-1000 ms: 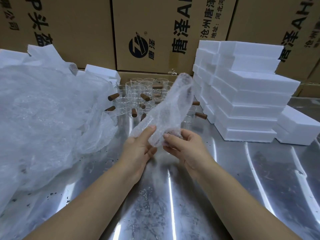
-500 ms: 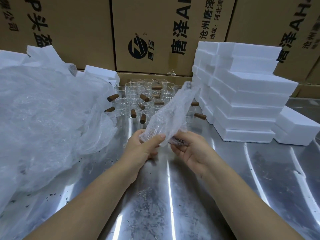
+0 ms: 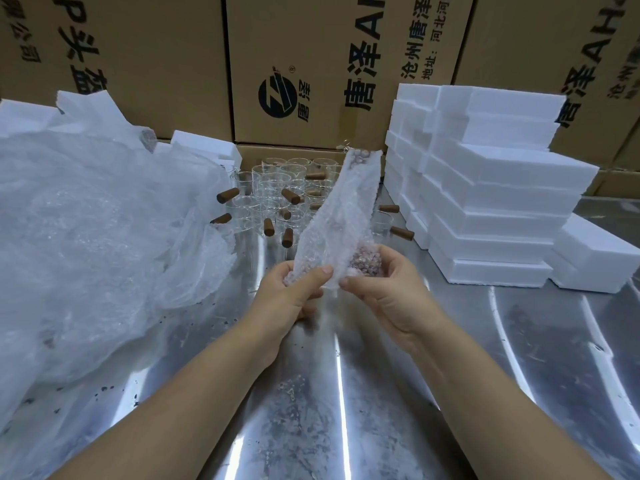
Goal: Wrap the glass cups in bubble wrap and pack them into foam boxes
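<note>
Steel table [image 3: 346,393], nearest; both forearms reach in over it. The left hand [image 3: 294,292] pinches the lower end of a bubble wrap sheet [image 3: 341,216], thumb laid across its near edge. The right hand [image 3: 384,289] grips the same end from the other side, fingers curled behind the film. The sheet is held above the table, free end standing up and leaning right. Whether a cup sits inside the gathered lower end cannot be told; the film is too cloudy.

Risks, as judged:
1. The hold is at one end only. If a cup is inside and the roll is loose, it could slide out onto the steel and chip.
2. The free end stands just in front of the glass cups [image 3: 277,192], unwrapped and crowded mid-table with brown handles sticking out. A swing of the sheet could catch a handle and knock cups together.
3. The loose wrap pile [image 3: 86,220] at left appears to reach the cluster's edge; dragging it might pull a cup along.

Foam boxes [image 3: 491,202] are stacked at right, just beside the cups, none seen open. Cartons [image 3: 311,64] stand behind.

Change: one second ago the left thumb pointed up along the sheet; now it lies across. Half a second ago the sheet was twisted narrower with its free end lower; now it is broader and raised. Cups, boxes and pile unmoved.
</note>
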